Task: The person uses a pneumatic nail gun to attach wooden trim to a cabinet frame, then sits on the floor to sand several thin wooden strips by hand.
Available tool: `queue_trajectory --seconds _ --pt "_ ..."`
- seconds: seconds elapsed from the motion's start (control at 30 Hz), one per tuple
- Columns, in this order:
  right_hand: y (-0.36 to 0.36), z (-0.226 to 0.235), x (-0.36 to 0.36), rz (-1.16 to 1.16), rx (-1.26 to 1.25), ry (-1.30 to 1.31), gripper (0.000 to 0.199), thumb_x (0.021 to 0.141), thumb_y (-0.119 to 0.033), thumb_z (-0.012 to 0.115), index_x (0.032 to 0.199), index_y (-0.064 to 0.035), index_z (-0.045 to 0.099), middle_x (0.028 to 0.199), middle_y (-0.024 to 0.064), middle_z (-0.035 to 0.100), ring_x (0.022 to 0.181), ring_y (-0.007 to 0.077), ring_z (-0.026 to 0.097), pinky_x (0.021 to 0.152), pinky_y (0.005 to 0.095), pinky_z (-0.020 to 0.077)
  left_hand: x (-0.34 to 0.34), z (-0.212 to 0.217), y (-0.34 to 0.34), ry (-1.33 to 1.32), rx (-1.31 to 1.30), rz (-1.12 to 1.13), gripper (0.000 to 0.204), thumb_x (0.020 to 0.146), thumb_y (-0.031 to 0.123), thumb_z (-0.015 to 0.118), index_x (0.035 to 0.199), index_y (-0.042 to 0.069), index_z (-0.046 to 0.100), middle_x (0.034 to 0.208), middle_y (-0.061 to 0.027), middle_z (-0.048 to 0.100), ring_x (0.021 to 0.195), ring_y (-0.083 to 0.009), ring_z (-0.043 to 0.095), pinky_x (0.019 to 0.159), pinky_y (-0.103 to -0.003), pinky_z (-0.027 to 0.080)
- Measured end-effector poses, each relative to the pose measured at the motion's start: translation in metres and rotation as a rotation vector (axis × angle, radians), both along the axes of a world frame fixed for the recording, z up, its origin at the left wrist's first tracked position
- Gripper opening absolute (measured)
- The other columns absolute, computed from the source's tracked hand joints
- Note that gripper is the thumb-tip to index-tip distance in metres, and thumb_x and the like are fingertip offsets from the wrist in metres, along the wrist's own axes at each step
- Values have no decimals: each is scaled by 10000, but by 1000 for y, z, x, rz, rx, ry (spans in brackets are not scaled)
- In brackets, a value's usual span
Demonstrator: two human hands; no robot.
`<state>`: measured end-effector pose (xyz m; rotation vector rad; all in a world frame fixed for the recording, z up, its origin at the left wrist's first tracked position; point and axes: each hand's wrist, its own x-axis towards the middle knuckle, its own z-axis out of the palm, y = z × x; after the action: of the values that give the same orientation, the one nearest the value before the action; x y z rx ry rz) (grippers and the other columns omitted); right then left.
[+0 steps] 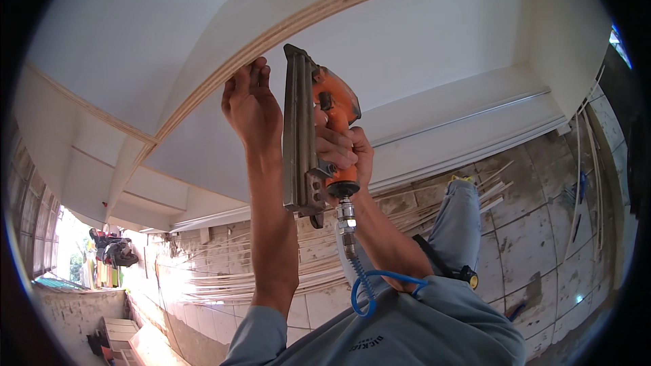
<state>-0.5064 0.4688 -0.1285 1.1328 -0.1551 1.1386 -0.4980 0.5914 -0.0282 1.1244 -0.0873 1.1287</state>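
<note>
My right hand (pixel 342 149) is wrapped round the orange handle of a nail gun (pixel 338 98), which I hold upright. Its long dark metal magazine (pixel 298 135) stands on the left, between my two hands. From a metal coupling at the bottom of the handle runs a coiled blue air hose (pixel 364 291), down in front of my grey shirt. My left hand (pixel 253 110) is raised with the palm showing and the fingers stretched upward. Its fingertips are at the plywood edge (pixel 271 35) of a white cabinet. The gun's top end is close beside this edge.
White cabinet panels (pixel 441 41) spread above and round my hands, with more compartments (pixel 152 190) at left. Long thin wood strips (pixel 224 278) lie on the dirty tiled floor (pixel 529 237). Several loose strips stand at right, and a dark bundle (pixel 115 247) is at the far left.
</note>
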Motion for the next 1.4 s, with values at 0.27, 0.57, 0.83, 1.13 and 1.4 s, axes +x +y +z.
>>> queue_trajectory --seconds 0.27,0.57,0.83,1.13,1.4 --pt "6 1 0 -42 45 -42 485 847 -95 482 1269 140 525 708 28 488 522 89 446 524 254 461 7 -6 14 -3 -39 -94 125 979 129 619 1042 27 651 955 -75 675 867 -201 633 818 -334 489" --pt "8 0 2 -25 19 -13 486 845 -91 477 1270 140 525 713 32 499 518 85 442 528 259 463 8 -1 -3 112 -21 52 160 1010 148 572 1093 16 606 976 -105 680 890 -225 655 794 -339 482" --pt "12 2 -1 7 41 1 493 853 -112 471 1283 125 526 719 27 503 520 87 447 542 272 474 6 -3 3 105 28 66 174 1024 157 543 1086 11 614 978 -111 682 933 -210 632 820 -337 460" --pt "15 -1 -2 -44 76 -28 494 854 -108 480 1288 125 525 723 26 508 528 89 458 538 271 481 11 -4 3 65 40 17 196 1028 172 536 1093 6 617 978 -117 681 942 -210 622 849 -341 456" --pt "10 3 -3 -15 62 2 489 851 -95 487 1285 126 526 716 29 508 527 87 455 522 251 466 12 -5 6 45 3 5 201 1035 168 516 1128 8 596 996 -125 685 951 -219 625 849 -345 458"
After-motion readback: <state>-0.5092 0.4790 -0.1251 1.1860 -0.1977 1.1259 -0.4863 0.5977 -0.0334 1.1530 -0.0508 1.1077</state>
